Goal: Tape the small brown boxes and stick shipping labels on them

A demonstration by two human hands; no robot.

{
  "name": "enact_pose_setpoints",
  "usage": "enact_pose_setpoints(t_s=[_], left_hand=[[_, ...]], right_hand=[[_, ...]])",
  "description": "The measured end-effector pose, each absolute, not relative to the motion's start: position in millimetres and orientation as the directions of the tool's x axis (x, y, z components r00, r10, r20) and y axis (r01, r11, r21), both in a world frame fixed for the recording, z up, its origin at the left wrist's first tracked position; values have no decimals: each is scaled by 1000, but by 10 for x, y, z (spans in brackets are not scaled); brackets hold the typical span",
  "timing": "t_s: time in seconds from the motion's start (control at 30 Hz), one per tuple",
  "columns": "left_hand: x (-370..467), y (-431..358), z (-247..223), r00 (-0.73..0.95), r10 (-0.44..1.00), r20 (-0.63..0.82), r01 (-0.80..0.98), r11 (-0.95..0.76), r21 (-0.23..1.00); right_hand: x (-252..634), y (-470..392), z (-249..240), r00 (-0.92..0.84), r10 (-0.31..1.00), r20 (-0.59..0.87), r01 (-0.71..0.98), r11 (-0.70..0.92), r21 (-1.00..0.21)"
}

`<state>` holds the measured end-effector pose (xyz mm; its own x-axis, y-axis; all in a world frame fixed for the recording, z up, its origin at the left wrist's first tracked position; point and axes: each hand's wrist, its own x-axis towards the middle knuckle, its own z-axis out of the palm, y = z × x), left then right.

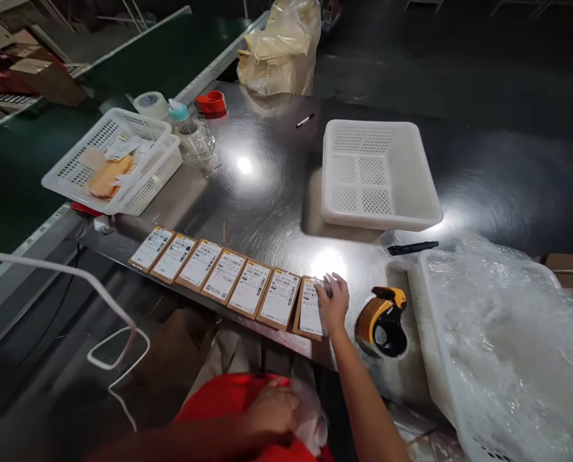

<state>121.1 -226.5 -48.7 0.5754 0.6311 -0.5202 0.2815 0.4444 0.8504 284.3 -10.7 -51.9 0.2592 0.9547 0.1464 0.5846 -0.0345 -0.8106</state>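
Several flat brown cardboard parcels [198, 264] with white printed labels lie in a slanting row along the table's front edge. My right hand [334, 303] is at the top right of the end parcel [310, 309], thumb and fingers bent around that edge and partly covering its label. Low in front of my red clothing, my left hand [277, 407] is dim and blurred, its fingers curled against some crumpled clear plastic [312, 410]. Right of my right hand stands a yellow-and-black tape dispenser [382, 323].
A white basket [428, 186] stands at the back. Bubble wrap [512, 333] fills a white crate on the right, near a black pen-like tool [412, 248]. Stacked baskets [55, 174] with papers, tape rolls [150, 104] and a red tape dispenser [212, 104] are at left.
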Motion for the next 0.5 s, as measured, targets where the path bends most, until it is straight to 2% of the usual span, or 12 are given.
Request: enact_pose_setpoints(t_s=[0.07, 0.13, 0.23, 0.37, 0.5], left_hand=[[1230, -2314, -476, 602, 630, -491, 348, 347, 871], [1217, -2325, -483, 613, 622, -486, 407, 279, 870], [1093, -2263, -429, 627, 612, -481, 482, 180, 857], [859, -2047, -87, 704, 573, -418, 517, -11, 856], [761, -1817, 278, 671, 622, -404, 532, -25, 846]], right_hand=[[2822, -142, -428, 222, 953, 207, 736, -24, -677], [2744, -231, -339, 91, 965, 247, 870, 43, -492], [2538, -440, -282, -167, 975, 144, 934, 203, -294], [2347, -615, -317, -225, 974, -19, 947, 214, -239], [2406, -596, -327, -235, 971, -47, 934, 212, -289]])
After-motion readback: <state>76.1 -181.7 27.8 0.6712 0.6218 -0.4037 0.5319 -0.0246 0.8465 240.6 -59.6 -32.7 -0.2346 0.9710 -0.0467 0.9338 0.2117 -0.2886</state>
